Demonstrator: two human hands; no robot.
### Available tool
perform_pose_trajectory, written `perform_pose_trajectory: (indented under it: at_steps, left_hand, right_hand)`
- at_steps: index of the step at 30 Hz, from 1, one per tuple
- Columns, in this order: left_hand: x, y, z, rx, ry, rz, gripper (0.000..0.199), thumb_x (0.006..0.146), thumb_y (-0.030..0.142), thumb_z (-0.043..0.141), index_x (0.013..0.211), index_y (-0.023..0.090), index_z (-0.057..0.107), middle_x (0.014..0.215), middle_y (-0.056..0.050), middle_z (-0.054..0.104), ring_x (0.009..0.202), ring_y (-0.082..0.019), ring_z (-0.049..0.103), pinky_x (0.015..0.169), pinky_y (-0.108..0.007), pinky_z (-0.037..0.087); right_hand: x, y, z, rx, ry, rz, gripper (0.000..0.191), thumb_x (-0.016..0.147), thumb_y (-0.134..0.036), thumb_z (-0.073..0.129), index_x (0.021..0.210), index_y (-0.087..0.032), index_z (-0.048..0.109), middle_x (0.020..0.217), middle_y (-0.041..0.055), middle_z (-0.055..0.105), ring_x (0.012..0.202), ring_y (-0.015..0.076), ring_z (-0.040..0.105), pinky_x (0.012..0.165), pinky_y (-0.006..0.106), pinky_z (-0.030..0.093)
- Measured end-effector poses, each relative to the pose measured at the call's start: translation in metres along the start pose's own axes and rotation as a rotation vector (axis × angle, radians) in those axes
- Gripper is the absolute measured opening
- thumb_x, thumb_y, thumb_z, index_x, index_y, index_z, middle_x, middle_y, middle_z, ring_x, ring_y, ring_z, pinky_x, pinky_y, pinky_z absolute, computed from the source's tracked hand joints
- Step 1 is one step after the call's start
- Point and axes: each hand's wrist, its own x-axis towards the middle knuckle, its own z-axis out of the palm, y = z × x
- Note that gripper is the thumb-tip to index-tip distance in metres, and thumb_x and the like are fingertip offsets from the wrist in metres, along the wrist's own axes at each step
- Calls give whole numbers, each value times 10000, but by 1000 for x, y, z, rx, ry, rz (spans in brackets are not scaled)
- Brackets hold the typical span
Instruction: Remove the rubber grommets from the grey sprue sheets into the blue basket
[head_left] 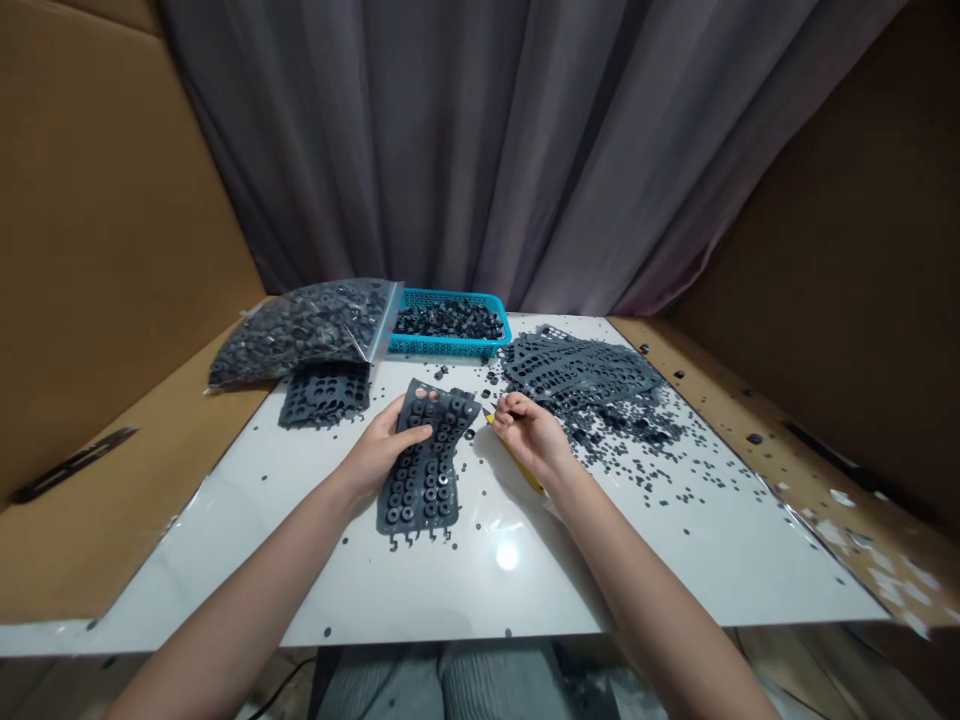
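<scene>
My left hand (388,446) grips the left edge of a dark rubber sheet (427,470) moulded with rows of round ring-shaped parts, its thumb on top. A couple of holes show near the sheet's upper left corner, and short hooked tabs stick out along its lower edge. Just right of the sheet, my right hand (529,432) has its fingers curled together. Whether a small part sits in those fingertips I cannot make out. Under that hand a yellow pen-like tool (517,462) with a dark pointed tip lies partly hidden.
A zip bag (307,325) full of dark rubber parts rests on stacked sheets (326,393) at left. Behind stands a blue basket (450,348) of small black pieces. Punched-out sheets (581,365) and scattered bits (637,430) cover the right. Cardboard walls flank the white table (360,600).
</scene>
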Motion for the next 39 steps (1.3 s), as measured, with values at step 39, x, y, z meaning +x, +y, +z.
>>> perform_pose_trajectory:
  at_steps: [39]
  left_hand:
    - [2, -26, 28, -482, 117, 3, 338, 576, 288, 808, 671, 159, 512, 567, 58, 557, 494, -61, 525, 494, -154, 421]
  right_hand:
    - [-17, 51, 32, -398, -360, 35, 362, 707, -414, 685, 600, -177, 434, 540, -66, 301, 481, 69, 237, 474, 219, 193]
